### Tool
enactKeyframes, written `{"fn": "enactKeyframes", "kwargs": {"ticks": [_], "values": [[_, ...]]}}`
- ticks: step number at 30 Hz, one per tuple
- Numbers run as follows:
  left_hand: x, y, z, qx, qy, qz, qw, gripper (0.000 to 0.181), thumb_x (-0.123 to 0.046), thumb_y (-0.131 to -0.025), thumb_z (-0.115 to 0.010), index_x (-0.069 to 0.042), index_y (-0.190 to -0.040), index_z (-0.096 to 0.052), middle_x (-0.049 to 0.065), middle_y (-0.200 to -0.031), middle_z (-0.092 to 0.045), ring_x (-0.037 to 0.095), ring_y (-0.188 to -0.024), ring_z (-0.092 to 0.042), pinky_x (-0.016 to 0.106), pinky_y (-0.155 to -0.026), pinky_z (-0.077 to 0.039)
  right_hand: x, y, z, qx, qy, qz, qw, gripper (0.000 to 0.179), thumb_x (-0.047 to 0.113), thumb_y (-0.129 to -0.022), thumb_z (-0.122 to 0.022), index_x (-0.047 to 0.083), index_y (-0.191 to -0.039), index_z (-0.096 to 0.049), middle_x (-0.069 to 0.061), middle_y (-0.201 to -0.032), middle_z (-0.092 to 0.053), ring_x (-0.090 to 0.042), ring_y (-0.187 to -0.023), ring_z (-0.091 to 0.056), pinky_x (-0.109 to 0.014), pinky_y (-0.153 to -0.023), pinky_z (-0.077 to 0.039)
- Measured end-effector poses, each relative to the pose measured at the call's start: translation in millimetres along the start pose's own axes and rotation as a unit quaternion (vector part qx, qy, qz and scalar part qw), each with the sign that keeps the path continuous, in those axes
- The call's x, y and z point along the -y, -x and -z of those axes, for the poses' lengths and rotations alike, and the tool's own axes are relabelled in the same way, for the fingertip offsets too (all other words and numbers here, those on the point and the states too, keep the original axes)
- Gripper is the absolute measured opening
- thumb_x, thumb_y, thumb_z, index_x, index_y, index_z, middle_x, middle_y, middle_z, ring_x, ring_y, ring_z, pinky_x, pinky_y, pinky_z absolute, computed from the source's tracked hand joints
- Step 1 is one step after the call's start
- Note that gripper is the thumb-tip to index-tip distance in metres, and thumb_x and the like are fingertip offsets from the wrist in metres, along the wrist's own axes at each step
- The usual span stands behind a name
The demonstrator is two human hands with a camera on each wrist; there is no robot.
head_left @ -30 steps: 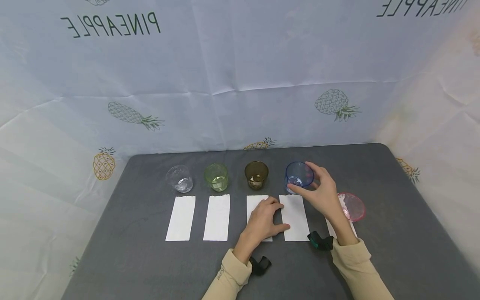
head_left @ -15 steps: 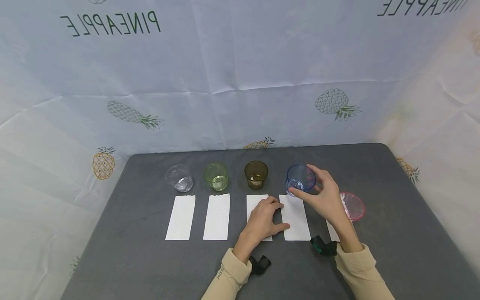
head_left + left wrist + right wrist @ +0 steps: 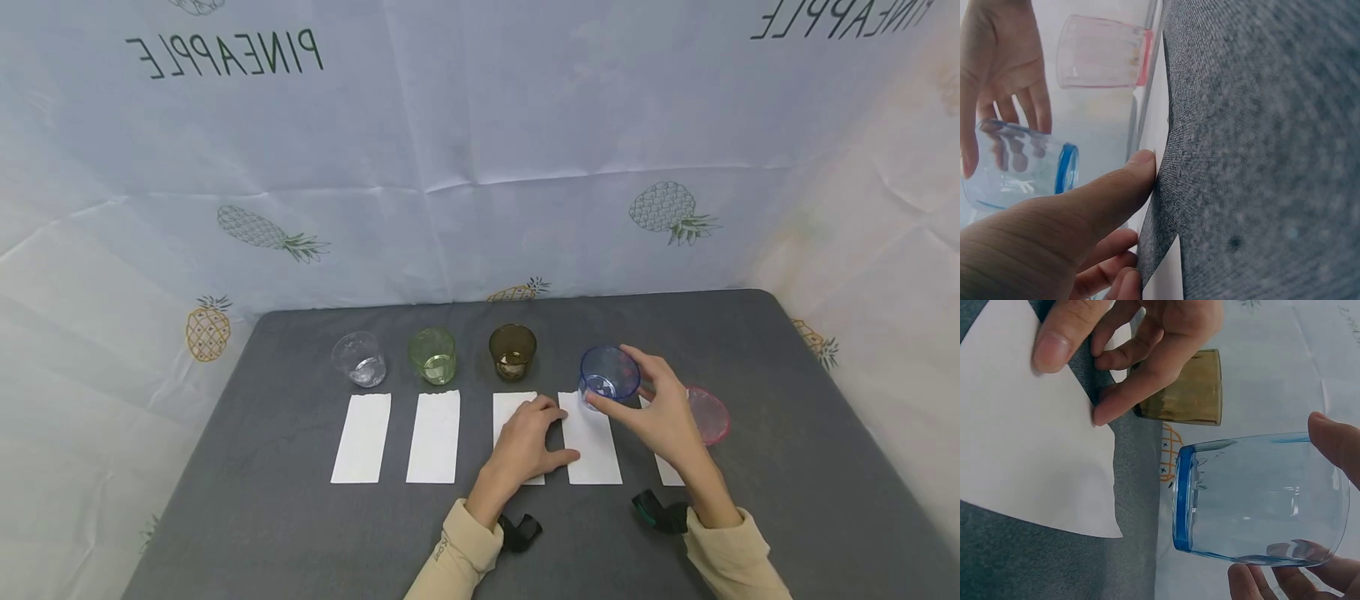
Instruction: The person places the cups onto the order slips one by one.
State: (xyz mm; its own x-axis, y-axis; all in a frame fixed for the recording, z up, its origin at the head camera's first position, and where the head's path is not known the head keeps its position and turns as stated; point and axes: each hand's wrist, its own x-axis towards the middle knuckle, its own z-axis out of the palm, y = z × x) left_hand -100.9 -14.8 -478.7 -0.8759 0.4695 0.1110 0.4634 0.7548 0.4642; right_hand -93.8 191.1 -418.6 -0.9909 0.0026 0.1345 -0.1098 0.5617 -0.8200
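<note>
Between thumb and fingers, my right hand (image 3: 663, 417) holds a clear blue glass (image 3: 609, 372) by its sides near the rim. The glass is upright, over the far end of a white paper strip (image 3: 596, 454). In the right wrist view its thick blue base (image 3: 1183, 497) is off the table. My left hand (image 3: 525, 442) lies over the gap between that strip and the strip to its left (image 3: 510, 404); its thumb and fingertips touch the paper's left edge. A pink glass (image 3: 707, 415) stands beyond my right wrist, on another strip (image 3: 670, 471) partly hidden by that hand.
Along the back of the grey table (image 3: 262, 533) stand a clear glass (image 3: 360, 360), a green glass (image 3: 432, 356) and a brown glass (image 3: 513, 352). Two more paper strips lie before the clear and green ones. A pineapple-print cloth (image 3: 450, 233) hangs behind.
My right hand has brought the blue glass toward me and slightly right, from behind the strip to over its far end. The left hand stays where it was.
</note>
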Motion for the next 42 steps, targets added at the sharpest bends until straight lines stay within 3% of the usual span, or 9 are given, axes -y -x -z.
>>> {"fn": "enactKeyframes", "kwargs": {"ticks": [9, 18, 27, 28, 31, 32, 35, 38, 42], "values": [[1.0, 0.3, -1.0, -0.005, 0.002, -0.003, 1.0000, 0.053, -0.040, -0.079, -0.087, -0.011, -0.122, -0.074, 0.003, -0.118, -0.068, 0.017, -0.103, -0.064, 0.029, -0.092, -0.055, -4, 9.4, 2, -0.014, 0.019, 0.025, 0.9994, 0.081, 0.024, -0.079, -0.089, 0.003, -0.147, -0.050, -0.023, -0.138, -0.055, -0.040, -0.123, -0.057, -0.062, -0.098, -0.052], [-0.2, 0.7, -1.0, 0.001, 0.003, 0.000, 1.0000, 0.054, -0.041, -0.081, -0.086, -0.011, -0.124, -0.074, 0.003, -0.120, -0.068, 0.017, -0.105, -0.064, 0.029, -0.093, -0.055, -9, 17.0, 6, 0.002, 0.028, 0.053, 0.9982, 0.080, 0.020, -0.078, -0.090, 0.001, -0.146, -0.052, -0.023, -0.135, -0.057, -0.039, -0.122, -0.058, -0.059, -0.094, -0.053], [-0.3, 0.6, -0.7, -0.002, 0.004, 0.000, 1.0000, 0.054, -0.041, -0.080, -0.086, -0.011, -0.123, -0.074, 0.003, -0.119, -0.068, 0.018, -0.105, -0.064, 0.030, -0.094, -0.055, -14, 22.9, 13, 0.036, 0.023, 0.060, 0.9973, 0.084, 0.023, -0.075, -0.093, 0.008, -0.147, -0.052, -0.017, -0.138, -0.058, -0.036, -0.124, -0.058, -0.058, -0.094, -0.055], [-0.1, 0.6, -0.8, -0.002, 0.004, 0.000, 1.0000, 0.054, -0.041, -0.080, -0.086, -0.011, -0.123, -0.074, 0.003, -0.119, -0.068, 0.017, -0.105, -0.064, 0.030, -0.094, -0.055, -15, 23.5, 13, 0.040, 0.021, 0.062, 0.9970, 0.084, 0.023, -0.075, -0.093, 0.008, -0.146, -0.052, -0.016, -0.138, -0.058, -0.035, -0.123, -0.058, -0.057, -0.094, -0.055], [0.2, 0.3, -1.3, -0.002, 0.001, -0.001, 1.0000, 0.054, -0.042, -0.080, -0.086, -0.011, -0.123, -0.074, 0.002, -0.118, -0.068, 0.017, -0.104, -0.064, 0.029, -0.093, -0.055, -20, 24.7, 14, 0.046, 0.022, 0.073, 0.9960, 0.084, 0.022, -0.074, -0.093, 0.006, -0.145, -0.053, -0.014, -0.136, -0.059, -0.015, -0.121, -0.059, -0.053, -0.093, -0.056], [0.2, 0.3, -1.3, -0.002, 0.002, -0.002, 1.0000, 0.054, -0.042, -0.080, -0.086, -0.012, -0.123, -0.074, 0.002, -0.118, -0.068, 0.017, -0.104, -0.064, 0.029, -0.093, -0.055, -21, 24.9, 14, 0.049, 0.022, 0.077, 0.9956, 0.084, 0.022, -0.073, -0.093, 0.006, -0.145, -0.053, -0.014, -0.136, -0.059, -0.014, -0.121, -0.059, -0.052, -0.093, -0.056], [0.2, 0.2, -1.0, -0.001, 0.003, 0.001, 1.0000, 0.054, -0.042, -0.080, -0.086, -0.012, -0.123, -0.074, 0.001, -0.118, -0.068, 0.016, -0.104, -0.064, 0.028, -0.093, -0.054, -23, 25.4, 14, 0.063, 0.022, 0.080, 0.9946, 0.084, 0.022, -0.073, -0.093, 0.005, -0.145, -0.052, -0.014, -0.137, -0.059, -0.016, -0.122, -0.060, -0.053, -0.093, -0.055], [0.2, 0.1, -0.6, 0.000, 0.008, 0.003, 1.0000, 0.055, -0.042, -0.079, -0.086, -0.012, -0.123, -0.074, 0.001, -0.119, -0.068, 0.016, -0.106, -0.064, 0.028, -0.094, -0.054, -22, 25.8, 15, 0.082, 0.020, 0.078, 0.9933, 0.085, 0.022, -0.074, -0.093, 0.005, -0.146, -0.051, -0.017, -0.138, -0.059, -0.037, -0.122, -0.060, -0.056, -0.092, -0.054], [0.7, 0.1, -1.0, 0.000, 0.009, 0.003, 1.0000, 0.054, -0.041, -0.079, -0.086, -0.012, -0.123, -0.073, 0.001, -0.120, -0.068, 0.016, -0.107, -0.064, 0.028, -0.095, -0.054, -22, 25.9, 16, 0.100, 0.022, 0.082, 0.9913, 0.085, 0.022, -0.074, -0.093, 0.003, -0.146, -0.050, -0.020, -0.139, -0.058, -0.041, -0.122, -0.060, -0.057, -0.092, -0.054]]}}
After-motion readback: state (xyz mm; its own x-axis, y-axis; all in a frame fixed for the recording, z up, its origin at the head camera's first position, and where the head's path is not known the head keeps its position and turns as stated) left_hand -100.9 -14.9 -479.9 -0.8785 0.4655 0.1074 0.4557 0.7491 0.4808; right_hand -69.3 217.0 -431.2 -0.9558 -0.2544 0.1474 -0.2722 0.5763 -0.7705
